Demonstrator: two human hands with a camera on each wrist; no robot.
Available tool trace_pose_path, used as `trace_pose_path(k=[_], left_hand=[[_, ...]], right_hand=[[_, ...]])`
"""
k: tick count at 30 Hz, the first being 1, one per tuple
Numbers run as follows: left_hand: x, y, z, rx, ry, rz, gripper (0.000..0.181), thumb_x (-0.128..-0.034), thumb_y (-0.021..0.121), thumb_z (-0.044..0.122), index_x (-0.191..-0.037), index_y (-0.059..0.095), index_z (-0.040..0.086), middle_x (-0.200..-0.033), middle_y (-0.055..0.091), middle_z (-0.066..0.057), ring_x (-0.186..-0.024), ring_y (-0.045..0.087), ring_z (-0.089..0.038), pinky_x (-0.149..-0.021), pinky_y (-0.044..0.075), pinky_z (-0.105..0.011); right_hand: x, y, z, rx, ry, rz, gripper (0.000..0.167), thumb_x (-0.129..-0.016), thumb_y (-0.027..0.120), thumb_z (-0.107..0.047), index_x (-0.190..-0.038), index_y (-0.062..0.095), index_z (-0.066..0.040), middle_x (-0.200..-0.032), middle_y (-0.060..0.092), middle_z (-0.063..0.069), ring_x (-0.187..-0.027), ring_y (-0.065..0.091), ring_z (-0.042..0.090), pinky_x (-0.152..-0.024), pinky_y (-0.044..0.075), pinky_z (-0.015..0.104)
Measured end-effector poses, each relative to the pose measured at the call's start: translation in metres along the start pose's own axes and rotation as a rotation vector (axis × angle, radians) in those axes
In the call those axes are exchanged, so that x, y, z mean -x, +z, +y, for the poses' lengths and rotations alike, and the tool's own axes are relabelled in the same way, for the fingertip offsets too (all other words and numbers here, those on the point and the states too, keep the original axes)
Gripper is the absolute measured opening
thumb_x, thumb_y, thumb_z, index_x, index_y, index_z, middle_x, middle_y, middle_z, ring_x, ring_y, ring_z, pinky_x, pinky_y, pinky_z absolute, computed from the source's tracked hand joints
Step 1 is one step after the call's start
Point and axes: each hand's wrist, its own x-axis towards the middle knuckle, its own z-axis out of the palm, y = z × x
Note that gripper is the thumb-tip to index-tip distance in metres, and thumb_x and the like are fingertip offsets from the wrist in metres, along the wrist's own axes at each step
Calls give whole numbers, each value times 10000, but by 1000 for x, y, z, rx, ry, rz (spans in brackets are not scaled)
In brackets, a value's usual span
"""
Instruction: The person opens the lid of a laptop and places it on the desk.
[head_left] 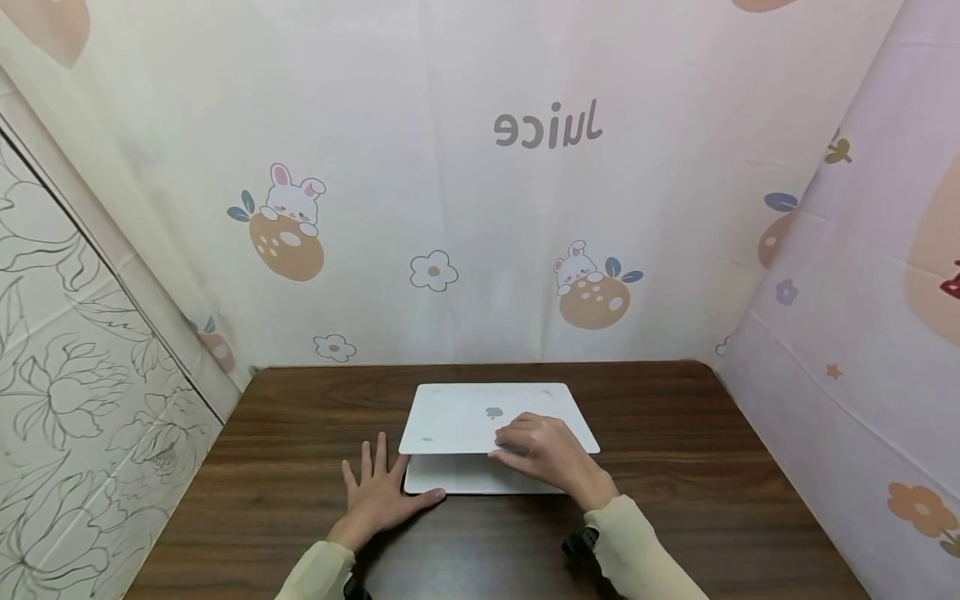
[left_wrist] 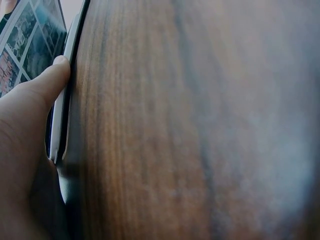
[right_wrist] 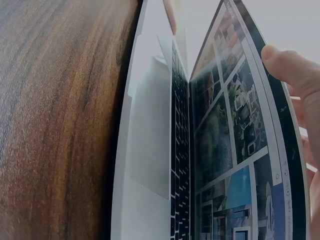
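A: Start with the right wrist view. What is the right hand [right_wrist: 300, 85] doing?

B: It pinches the edge of the lid [right_wrist: 287, 145], thumb on the dark border of the screen [right_wrist: 237, 120] and fingers behind. The lid slants over the keyboard [right_wrist: 178, 135] with a gap between them. I'd keep that thumb on the border, off the picture area, and swing the lid slowly about its hinge.

A: And the left wrist view?

B: The left hand [left_wrist: 22, 120] has its thumb lying on the edge of the laptop base [left_wrist: 58, 120]. I'd judge that as bracing: light, steady pressure should stop the base sliding or lifting, with the thumb kept clear of the lid's path.

A: Does the head view agree?

B: Yes. The laptop [head_left: 450, 421] sits around the middle of the table [head_left: 292, 475], and the left hand's fingers are spread apart beside its left front corner.

A: What of the surface and the room?

B: The table is dark brown with a wood grain, its far corners rounded. Behind hangs a pale curtain [head_left: 480, 192] printed with rabbits, fruit, flowers and "Juice" in mirrored letters. A white panel [head_left: 67, 400] with outlined flowers stands to the left.
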Motion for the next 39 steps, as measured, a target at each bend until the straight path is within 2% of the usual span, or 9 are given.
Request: trace_pose_path(k=[9, 16, 25, 30, 36, 39], left_hand=[[0, -1, 0, -2, -6, -2, 1166, -722, 537, 953, -1612, 378, 217, -1728, 3, -212, -1573, -56, -499, -1129, -119, -794], [-1, 0, 1, -1, -11, -8, 1192, -715, 530, 961, -1634, 318, 231, -1729, -3, -206, -1574, -65, -494, -1133, -122, -787], [-1, -1, 1, -1, -6, -1, 1182, -721, 541, 951, -1651, 253, 281, -1728, -1, -211, -1572, -57, -502, -1131, -119, -792], [-1, 0, 0, 1, 1, 3, 1172, -728, 547, 943, -1657, 210, 314, -1726, 5, -218, -1569, -52, -509, -1126, -121, -797], [0, 3, -2, 17, 14, 42, 1164, -730, 568, 929, -1657, 219, 318, -1726, 32, -216, -1571, -32, -511, -1131, -157, -777], [1, 4, -2, 35, 21, 55, 1161, -734, 580, 919, -1655, 237, 299, -1722, 46, -228, -1567, -22, -523, -1126, -164, -779]], right_hand=[[-7, -4, 0, 40, -27, -9, 138, -873, 831, -315, -906, 807, -184, -893, 777, -78, -808, 717, 78, -699, 595, 268], [-13, -9, 0, 65, 5, -41, 108, -874, 832, -309, -877, 796, -207, -861, 766, -110, -787, 708, 53, -681, 587, 253], [-21, -14, 2, 44, 45, -42, 99, -875, 838, -297, -900, 816, -203, -863, 777, -97, -777, 706, 37, -669, 586, 242], [-24, -15, 4, 46, 41, -39, 78, -890, 823, -278, -893, 805, -202, -861, 780, -89, -778, 710, 44, -671, 584, 239], [-28, -14, 8, 75, -5, -1, 98, -870, 839, -259, -849, 772, -191, -823, 766, -102, -694, 677, 48, -613, 554, 237], [-29, -15, 9, 89, -1, -3, 95, -867, 842, -259, -849, 775, -193, -808, 759, -104, -678, 676, 41, -610, 556, 240]])
